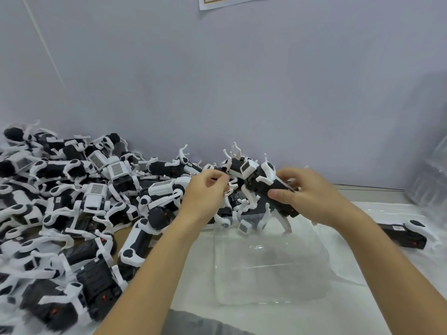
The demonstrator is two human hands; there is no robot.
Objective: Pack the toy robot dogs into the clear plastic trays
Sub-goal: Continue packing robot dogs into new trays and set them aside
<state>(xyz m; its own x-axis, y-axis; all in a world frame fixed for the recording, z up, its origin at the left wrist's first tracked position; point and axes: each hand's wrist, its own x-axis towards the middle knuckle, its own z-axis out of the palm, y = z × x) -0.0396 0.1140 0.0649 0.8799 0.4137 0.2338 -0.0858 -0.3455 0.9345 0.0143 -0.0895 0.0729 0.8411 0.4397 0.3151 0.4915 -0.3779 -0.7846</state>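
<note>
My right hand [312,194] grips a black-and-white toy robot dog [263,184] by its body, holding it tilted above the far end of a clear plastic tray [271,269]. My left hand [205,192] pinches a white leg or part of that dog at its left side. The tray lies on the table in front of me and looks empty; its far edge is partly hidden by the held dog's legs. A big heap of the same robot dogs [72,213] fills the table's left side.
One more robot dog [404,234] lies on its side at the right, on clear plastic sheeting. A stack of clear trays [433,175] stands at the far right edge. A grey wall closes the table's back.
</note>
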